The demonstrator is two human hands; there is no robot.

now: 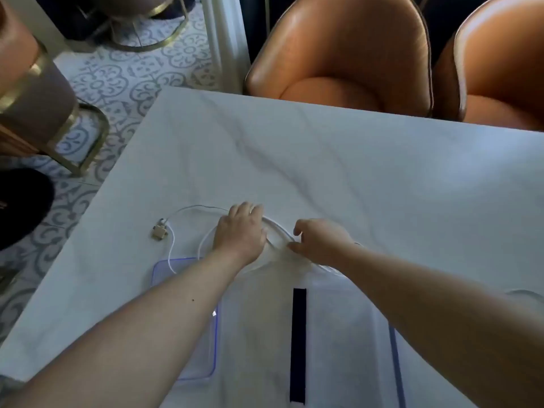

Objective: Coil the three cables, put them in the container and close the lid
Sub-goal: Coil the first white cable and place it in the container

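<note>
Cables, white and thin, lie looped on a pale marbled counter [382,178], just beyond a clear plastic container [338,334] that sits nearest the viewer. Furthest left of the container, a small beige plug [159,231] rests on the counter with a white cable [172,245] curling from it toward the container's clear, blue-edged lid [188,334], which lies flat just to the container's left; the cable end crosses the lid's far corner. Next, beyond the container, the left hand [240,231] lies palm-down over an arc of cable [206,240], fingers curled onto it; whether the grip is actually pinching the strand cannot be told. Right of it, the right hand [319,241] pinches a cable strand between thumb and fingers just past the container's far rim. The cables are blurred and pale against the counter, so how many are here is unclear. The container appears to hold none of them yet; a dark strip [298,346] runs down its middle. Likely risks: springy loops could pop open when a hand lets go, the plug could drag and snag, and the strand lying on the lid could tug it sideways.
</note>
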